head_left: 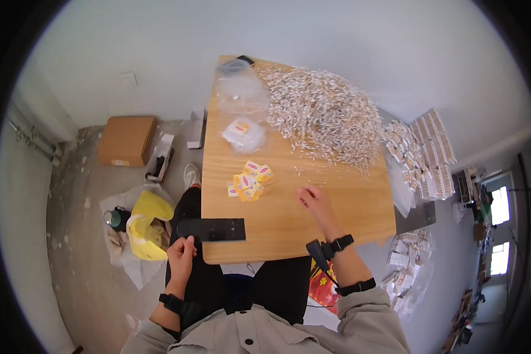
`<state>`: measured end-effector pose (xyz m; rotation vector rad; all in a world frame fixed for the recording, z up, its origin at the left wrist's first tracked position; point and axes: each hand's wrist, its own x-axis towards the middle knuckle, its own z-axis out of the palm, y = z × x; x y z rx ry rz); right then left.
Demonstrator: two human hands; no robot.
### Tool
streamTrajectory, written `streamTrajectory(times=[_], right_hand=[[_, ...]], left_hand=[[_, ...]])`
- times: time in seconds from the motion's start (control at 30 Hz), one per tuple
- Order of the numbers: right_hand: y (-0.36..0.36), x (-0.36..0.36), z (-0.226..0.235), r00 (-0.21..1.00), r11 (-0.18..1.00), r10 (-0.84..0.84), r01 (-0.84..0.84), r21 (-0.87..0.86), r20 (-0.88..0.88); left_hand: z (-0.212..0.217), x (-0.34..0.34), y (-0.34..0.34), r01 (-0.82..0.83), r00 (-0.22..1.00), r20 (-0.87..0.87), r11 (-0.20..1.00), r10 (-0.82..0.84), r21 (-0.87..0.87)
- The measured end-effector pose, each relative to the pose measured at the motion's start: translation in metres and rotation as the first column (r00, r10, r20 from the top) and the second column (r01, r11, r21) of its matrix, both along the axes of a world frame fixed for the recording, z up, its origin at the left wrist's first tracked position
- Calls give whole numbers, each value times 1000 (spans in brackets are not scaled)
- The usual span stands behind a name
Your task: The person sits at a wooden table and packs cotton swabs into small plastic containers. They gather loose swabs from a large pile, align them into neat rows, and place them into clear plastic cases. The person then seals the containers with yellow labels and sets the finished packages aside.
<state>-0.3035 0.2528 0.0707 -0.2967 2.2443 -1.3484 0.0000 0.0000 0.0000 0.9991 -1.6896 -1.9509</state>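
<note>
My left hand [182,255] is at the table's near left corner, gripping the end of a flat black strip [213,229] that lies across the wooden table [336,218]. My right hand [314,199] rests on the tabletop near the middle, fingers curled down close to a few loose small white pieces [304,172]; whether it pinches one I cannot tell. A big heap of small white pieces [324,115] covers the far right of the table. A cluster of small yellow and orange packets [249,180] lies left of my right hand.
Clear plastic bags [242,127] sit at the table's far left. Stacked small boxes [422,156] stand right of the table, more below [404,253]. On the floor left are a brown carton [125,140], a yellow bag [147,227] and white wrapping.
</note>
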Motion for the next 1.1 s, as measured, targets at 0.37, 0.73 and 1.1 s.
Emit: streamTrajectory(times=[0.37, 0.73, 1.1], right_hand=[[-202, -57, -12, 541, 994, 74, -109, 18, -838], [-228, -88, -47, 686, 939, 274, -38, 342, -675], [-167, -60, 15, 802, 973, -137, -3, -232, -582]], left_hand=[[13, -8, -38, -79, 996, -36, 996, 78, -30], [11, -13, -49, -83, 996, -34, 993, 81, -82], [50, -33, -34, -1, 988, -157, 998, -9, -66]])
